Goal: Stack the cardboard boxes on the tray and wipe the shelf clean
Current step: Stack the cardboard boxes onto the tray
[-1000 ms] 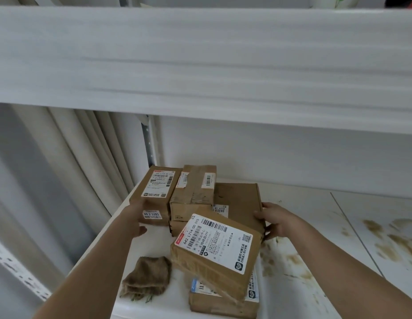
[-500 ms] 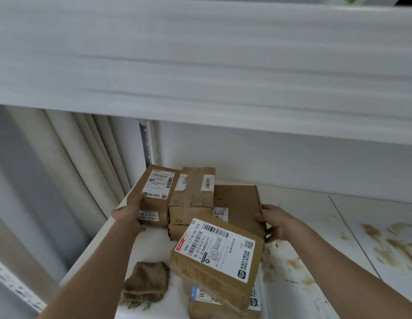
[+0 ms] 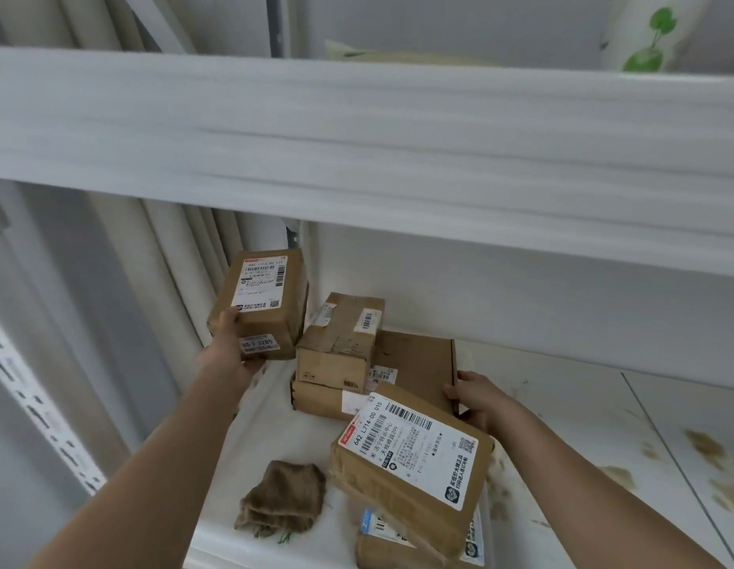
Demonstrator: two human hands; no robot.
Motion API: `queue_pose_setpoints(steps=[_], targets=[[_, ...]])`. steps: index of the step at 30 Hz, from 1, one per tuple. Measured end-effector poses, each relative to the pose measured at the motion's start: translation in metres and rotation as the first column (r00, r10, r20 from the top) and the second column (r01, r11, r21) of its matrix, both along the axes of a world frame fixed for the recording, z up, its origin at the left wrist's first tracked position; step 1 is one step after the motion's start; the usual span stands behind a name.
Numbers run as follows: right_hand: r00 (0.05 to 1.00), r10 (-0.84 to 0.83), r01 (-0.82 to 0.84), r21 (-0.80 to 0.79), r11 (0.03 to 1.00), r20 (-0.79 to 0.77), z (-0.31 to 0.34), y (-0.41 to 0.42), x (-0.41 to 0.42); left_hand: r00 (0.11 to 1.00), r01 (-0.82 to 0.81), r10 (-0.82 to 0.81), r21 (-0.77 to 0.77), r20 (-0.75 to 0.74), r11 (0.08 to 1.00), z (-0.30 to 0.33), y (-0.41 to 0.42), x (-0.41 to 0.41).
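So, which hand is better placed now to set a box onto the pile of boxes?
The left. The left hand already grips a small box lifted beside the pile, while the right hand only holds the edge of the flat box low in the pile.

Shelf (image 3: 562,404): white, brown stains right of your right-hand fingers (image 3: 453,392) | on it: box pile (image 3: 340,363) between your fingers, folded burlap cloth (image 3: 283,498) nearer you, labelled boxes (image 3: 410,457) below right fingers.

front box (image 3: 410,466) label: "642 L714-00 015"
held box (image 3: 260,305) side sticker: "80 2 3205"
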State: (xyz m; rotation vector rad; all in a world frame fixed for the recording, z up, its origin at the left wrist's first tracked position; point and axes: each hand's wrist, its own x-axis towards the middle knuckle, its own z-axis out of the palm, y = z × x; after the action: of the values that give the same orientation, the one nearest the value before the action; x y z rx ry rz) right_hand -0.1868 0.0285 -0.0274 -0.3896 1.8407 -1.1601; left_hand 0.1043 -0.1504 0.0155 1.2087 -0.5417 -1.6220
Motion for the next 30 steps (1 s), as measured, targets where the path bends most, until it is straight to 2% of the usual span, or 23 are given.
queue_pose_setpoints(steps=[3,6,10,14,16,19,25,30], targets=[[0.998,0.055,-0.054,0.015,0.998,-0.043,0.000,-0.003,0.011,1.000,0.010,-0.010,-0.018,0.004,1.000,0.008,0.003,0.001],[0.984,0.074,-0.070,0.029,0.997,-0.165,0.002,-0.004,0.015,1.000,0.025,-0.025,-0.039,-0.005,0.999,0.015,0.005,0.000],[0.985,0.062,-0.053,0.058,0.997,-0.164,0.007,0.000,0.014,0.999,0.013,-0.015,-0.052,-0.050,0.999,0.025,0.008,-0.003],[0.978,0.063,-0.044,0.101,0.994,-0.198,0.021,0.006,0.011,0.995,0.074,-0.079,-0.081,-0.062,0.994,0.036,0.015,-0.019],[0.969,-0.009,0.018,0.038,0.999,-0.245,0.025,0.004,0.006,0.989,0.123,-0.130,-0.100,-0.069,0.987,0.039,0.021,-0.032],[0.976,-0.059,0.036,-0.110,0.993,-0.207,0.041,0.002,0.006,0.977,0.196,-0.205,-0.131,-0.063,0.972,0.044,0.032,-0.050],[0.978,0.174,-0.200,-0.286,0.937,-0.114,0.079,0.004,0.023,0.937,0.344,-0.350,-0.158,-0.006,0.925,0.057,0.058,-0.090],[0.967,0.247,-0.204,-0.407,0.890,0.055,0.092,0.003,0.028,0.897,0.441,-0.441,-0.154,0.040,0.884,0.059,0.079,-0.111]])
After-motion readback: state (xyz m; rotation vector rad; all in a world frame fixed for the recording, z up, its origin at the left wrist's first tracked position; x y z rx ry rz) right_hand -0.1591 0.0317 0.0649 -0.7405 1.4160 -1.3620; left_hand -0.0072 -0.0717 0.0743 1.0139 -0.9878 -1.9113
